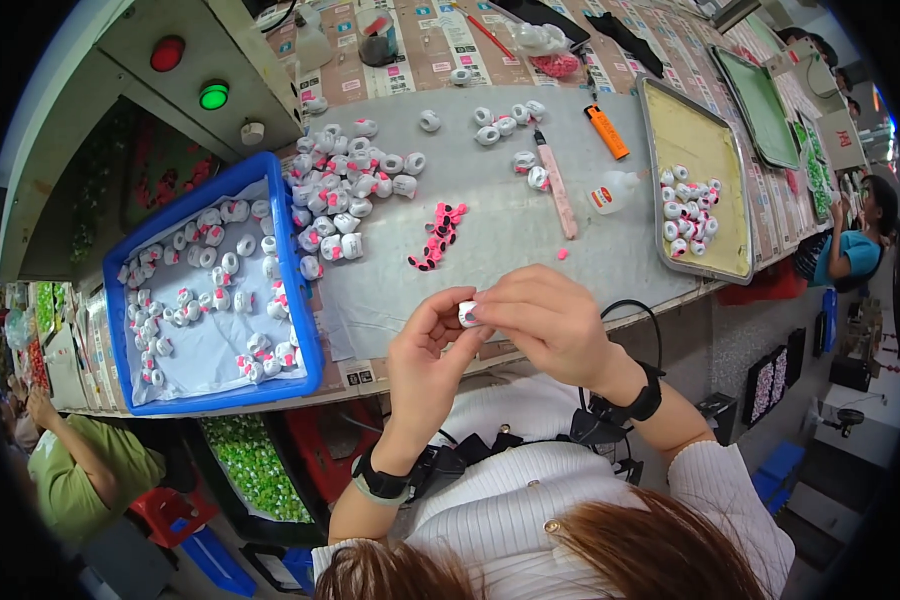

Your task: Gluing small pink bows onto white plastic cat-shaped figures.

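Just in front of the table's near edge, both my hands meet around a small white figure head (467, 315). My left hand (425, 350) pinches it between thumb and fingers. From the other side, the fingertips of my right hand (550, 318) press on it; whether they also hold a tiny part is hidden. Beyond my hands lies a cluster of small pink and black pieces (438, 237). A tiny pink piece (562, 254) rests nearer my right hand. Piled at the left are many white heads with pink bows (345, 180).
A blue tray (312, 345) of white heads stands left; a metal tray (735, 215) with more is at right. A pink pen-like tool (557, 185), an orange cutter (606, 132) and a small bottle (613, 192) lie between. Two people (95, 465) (850, 240) work at the sides.
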A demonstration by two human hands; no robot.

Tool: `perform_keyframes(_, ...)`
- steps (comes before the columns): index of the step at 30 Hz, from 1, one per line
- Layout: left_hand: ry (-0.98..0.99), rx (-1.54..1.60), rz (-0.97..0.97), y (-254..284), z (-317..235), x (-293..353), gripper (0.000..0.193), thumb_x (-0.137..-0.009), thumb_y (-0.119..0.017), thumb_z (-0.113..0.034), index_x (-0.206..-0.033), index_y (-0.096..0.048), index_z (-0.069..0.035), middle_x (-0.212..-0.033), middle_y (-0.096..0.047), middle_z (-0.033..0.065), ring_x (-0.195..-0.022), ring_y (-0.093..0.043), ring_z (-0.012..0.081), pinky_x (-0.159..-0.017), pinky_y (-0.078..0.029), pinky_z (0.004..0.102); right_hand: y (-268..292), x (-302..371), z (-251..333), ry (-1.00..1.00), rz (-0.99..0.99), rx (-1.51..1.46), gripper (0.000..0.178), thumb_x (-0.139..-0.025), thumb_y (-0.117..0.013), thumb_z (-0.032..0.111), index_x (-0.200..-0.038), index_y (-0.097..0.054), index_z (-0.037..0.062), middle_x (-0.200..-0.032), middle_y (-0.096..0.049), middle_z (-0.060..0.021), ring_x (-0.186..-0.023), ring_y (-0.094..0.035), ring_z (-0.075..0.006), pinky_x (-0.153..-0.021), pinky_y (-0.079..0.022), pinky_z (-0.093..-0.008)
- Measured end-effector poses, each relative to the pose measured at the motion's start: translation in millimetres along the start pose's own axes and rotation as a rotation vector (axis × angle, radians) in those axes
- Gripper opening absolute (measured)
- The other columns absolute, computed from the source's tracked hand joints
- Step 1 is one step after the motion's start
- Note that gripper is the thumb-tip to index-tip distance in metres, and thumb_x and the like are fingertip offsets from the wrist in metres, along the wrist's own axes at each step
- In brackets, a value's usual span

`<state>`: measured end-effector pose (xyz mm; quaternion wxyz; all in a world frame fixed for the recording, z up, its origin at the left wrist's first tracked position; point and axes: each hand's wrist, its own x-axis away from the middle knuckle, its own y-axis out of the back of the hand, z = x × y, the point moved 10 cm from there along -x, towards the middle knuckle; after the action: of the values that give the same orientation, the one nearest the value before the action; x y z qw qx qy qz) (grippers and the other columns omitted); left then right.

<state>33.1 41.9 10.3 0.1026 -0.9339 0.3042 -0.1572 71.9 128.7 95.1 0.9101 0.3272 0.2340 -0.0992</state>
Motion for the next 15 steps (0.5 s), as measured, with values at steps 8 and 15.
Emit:
perform_keyframes(8, 0.083, 0.052, -0.016, 6.7, 4.6, 2.2, 0.031, -0.077, -0.055, 0.003, -0.106, -0.047, 0.003, -0.091, -0.055, 0.0072, -0.083, -0.054, 0.0107, -0.072, -0.045, 0.021, -3.8, 3.9, 5.0, 0.03, 0.021, 0.08, 0.032, -0.058, -0.057, -0.003, -0.088, -0.061, 0.0035, -0.09, -0.055, -0.0094, -0.076, -0.054, -0.0248, -0.064, -0.045, -0.0317)
perform_keyframes(15, 0.061, 0.157, 0.021, 6.7, 3.8, 2.0, 0.027, -0.077, -0.055, 0.004, -0.103, -0.049, 0.003, -0.092, -0.055, 0.0064, -0.086, -0.053, 0.0102, -0.075, -0.043, 0.0212, -6.3, 7.2, -3.8, -0.077, 0.079, -0.082, 0.034, -0.062, -0.054, -0.007, -0.094, -0.06, 0.0031, -0.092, -0.053, -0.0101, -0.079, -0.052, -0.0219, -0.066, -0.044, -0.0299)
